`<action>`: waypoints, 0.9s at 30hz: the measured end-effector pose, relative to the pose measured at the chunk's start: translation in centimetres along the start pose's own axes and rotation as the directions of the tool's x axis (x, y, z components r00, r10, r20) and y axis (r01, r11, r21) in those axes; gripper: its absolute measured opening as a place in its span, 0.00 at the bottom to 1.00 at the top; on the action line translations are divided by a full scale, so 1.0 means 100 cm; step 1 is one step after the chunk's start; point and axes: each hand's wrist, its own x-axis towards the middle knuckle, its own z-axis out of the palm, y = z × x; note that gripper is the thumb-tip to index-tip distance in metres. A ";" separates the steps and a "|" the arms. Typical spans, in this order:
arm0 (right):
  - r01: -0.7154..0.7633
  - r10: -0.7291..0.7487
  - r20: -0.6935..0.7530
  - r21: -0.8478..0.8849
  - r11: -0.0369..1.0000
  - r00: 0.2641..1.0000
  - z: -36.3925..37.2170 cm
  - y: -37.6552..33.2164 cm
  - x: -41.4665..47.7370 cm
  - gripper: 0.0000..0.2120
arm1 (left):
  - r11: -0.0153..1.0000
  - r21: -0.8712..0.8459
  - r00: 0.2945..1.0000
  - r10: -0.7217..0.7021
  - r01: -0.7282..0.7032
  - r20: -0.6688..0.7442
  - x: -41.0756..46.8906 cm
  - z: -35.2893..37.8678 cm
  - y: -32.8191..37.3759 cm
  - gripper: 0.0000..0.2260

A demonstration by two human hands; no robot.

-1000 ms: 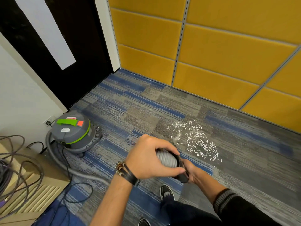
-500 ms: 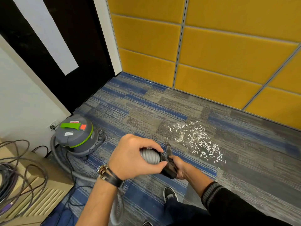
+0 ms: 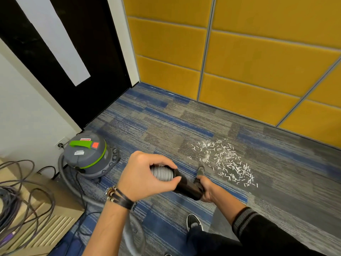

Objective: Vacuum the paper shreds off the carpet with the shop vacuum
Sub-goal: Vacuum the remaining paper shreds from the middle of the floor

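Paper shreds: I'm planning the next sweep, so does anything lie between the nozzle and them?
Nothing visible does. The nozzle points at the paper shreds, with only bare carpet between them. The shop vacuum stands off to the left.

One wide-angle view from the person's head, facing forward and down; nearest, left hand (image 3: 145, 174) and right hand (image 3: 208, 190) grip the grey ribbed vacuum hose (image 3: 162, 172) and its black cuff (image 3: 186, 187); blue-grey striped carpet (image 3: 166, 126) beyond; padded yellow wall panels (image 3: 258, 61) farthest.
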 end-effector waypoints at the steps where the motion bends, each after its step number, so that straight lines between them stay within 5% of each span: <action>1: 0.005 -0.004 0.007 -0.036 0.999 1.000 0.007 -0.004 0.001 0.20 | 1.000 0.004 1.000 -0.002 0.002 0.005 -0.001 0.000 0.000 0.08; 7: 0.009 -0.004 0.039 -0.115 0.993 0.999 0.015 -0.017 0.002 0.19 | 0.999 -0.043 0.999 -0.008 0.010 0.040 0.009 0.008 -0.003 0.09; 15: -0.027 0.028 -0.079 0.013 1.000 0.996 -0.052 -0.003 0.011 0.19 | 0.996 -0.085 0.991 -0.030 0.041 0.131 0.016 0.034 -0.007 0.09; 27: -0.014 0.014 0.004 -0.004 1.000 1.000 -0.006 -0.006 0.005 0.22 | 0.997 -0.070 0.995 -0.007 0.014 0.103 0.022 0.006 -0.004 0.09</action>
